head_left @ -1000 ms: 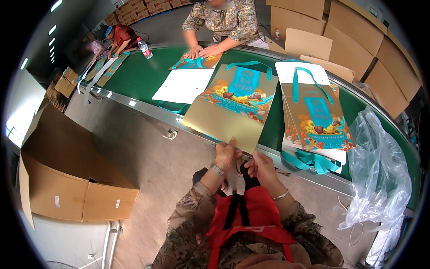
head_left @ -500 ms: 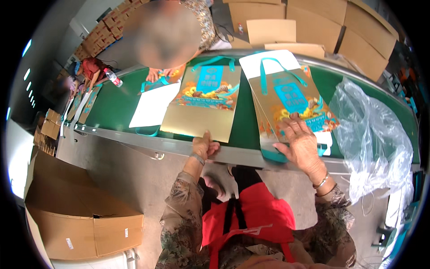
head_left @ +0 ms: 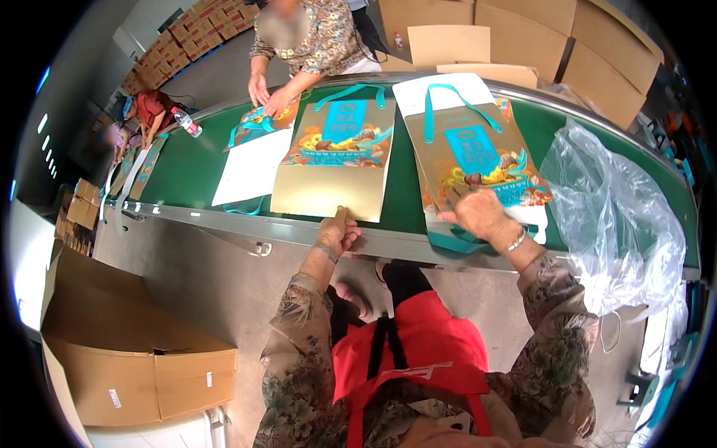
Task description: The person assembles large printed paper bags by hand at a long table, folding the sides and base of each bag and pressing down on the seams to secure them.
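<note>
A flat gold paper gift bag (head_left: pixel 321 187) with a turquoise panel, food pictures and turquoise ribbon handles lies on the green conveyor belt. At its near edge my left hand (head_left: pixel 340 233) grips it, thumb on top and fingers underneath. To the right, several similar flat bags (head_left: pixel 472 149) lie in a slightly fanned stack, a white sheet (head_left: pixel 441 88) showing at the far end. My right hand (head_left: pixel 479 215) rests on the lower part of the top bag, fingers bent and thumb apart; the fingertips press on the printed surface.
Across the belt (head_left: pixel 198 168), a co-worker's hands (head_left: pixel 270 101) touch another bag beside a white sheet (head_left: pixel 250 172). Clear plastic film (head_left: pixel 612 201) drapes over the right end. A bottle (head_left: pixel 187 122) lies farther left. An open carton (head_left: pixel 142 358) stands at lower left; cartons fill the back.
My right hand has slid a little up and left on the stack, its fingers now more bent. The left hand still holds its bag. The co-worker has straightened, both hands showing more.
</note>
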`<state>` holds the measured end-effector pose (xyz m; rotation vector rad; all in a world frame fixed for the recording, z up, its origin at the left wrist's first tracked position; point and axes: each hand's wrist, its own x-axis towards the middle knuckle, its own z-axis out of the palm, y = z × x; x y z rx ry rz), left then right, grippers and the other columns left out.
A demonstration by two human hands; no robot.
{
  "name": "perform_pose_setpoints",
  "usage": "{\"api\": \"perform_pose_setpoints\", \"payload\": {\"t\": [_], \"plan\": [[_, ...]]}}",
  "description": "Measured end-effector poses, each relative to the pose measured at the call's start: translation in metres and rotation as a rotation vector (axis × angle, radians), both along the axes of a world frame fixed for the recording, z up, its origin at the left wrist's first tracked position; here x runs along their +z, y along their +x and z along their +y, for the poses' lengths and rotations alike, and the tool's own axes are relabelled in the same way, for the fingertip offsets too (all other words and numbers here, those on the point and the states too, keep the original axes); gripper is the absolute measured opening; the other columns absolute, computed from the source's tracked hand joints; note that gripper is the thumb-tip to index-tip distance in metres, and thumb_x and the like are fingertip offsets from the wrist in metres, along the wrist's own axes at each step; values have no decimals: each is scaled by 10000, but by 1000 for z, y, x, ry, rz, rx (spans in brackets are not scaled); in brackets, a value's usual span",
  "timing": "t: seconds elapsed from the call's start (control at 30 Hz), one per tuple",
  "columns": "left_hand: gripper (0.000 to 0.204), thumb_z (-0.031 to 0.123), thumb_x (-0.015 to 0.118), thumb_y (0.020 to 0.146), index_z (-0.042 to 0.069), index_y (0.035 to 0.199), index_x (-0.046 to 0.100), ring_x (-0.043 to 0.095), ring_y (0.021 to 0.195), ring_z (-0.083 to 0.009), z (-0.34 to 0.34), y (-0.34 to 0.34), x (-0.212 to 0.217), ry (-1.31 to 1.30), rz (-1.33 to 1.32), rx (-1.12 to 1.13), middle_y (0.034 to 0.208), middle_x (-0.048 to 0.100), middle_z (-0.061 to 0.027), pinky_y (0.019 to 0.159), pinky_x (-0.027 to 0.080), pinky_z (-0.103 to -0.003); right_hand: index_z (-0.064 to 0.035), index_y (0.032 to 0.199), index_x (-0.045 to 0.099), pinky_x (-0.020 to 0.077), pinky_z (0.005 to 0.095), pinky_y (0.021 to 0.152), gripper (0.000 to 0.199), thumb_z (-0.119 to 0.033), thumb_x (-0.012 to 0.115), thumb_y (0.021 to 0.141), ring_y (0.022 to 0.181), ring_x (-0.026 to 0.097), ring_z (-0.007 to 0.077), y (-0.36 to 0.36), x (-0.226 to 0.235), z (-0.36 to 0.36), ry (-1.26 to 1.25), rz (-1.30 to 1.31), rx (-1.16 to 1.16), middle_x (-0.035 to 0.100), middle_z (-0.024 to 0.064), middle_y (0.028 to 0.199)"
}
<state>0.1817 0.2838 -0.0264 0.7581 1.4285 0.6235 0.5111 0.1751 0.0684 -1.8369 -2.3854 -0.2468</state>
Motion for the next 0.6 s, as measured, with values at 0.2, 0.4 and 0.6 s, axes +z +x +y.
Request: {"api": "perform_pose_setpoints", "payload": {"t": [0.2,0.4,0.6], "plan": [[597,596,536,953,24,1125,560,675,776,-201,-76,88,76,125,-182,-235,939,695,-149,620,537,-283,-54,904,656,519,359,628,334,-386,627,904,726,645,255,-17,11,-40,218,-33,219,633,92,777],[599,128,672,928,11,1445,392,613,860,-115,-84,101,50,308,-373,-273,1076,672,-63,676,486,-236,-29,1047,671,540,411,675,563,-563,603,882,822,684,320,-35,46,-58,0,391,68,688,165,916],[571,9,632,927,2,1445,393,611,840,-79,-140,83,52,464,-433,-276,1101,688,-75,673,493,-227,-7,1238,592,493,477,934,554,-462,619,923,1119,602,418,85,21,56,-171,219,-442,637,245,1185]]}}
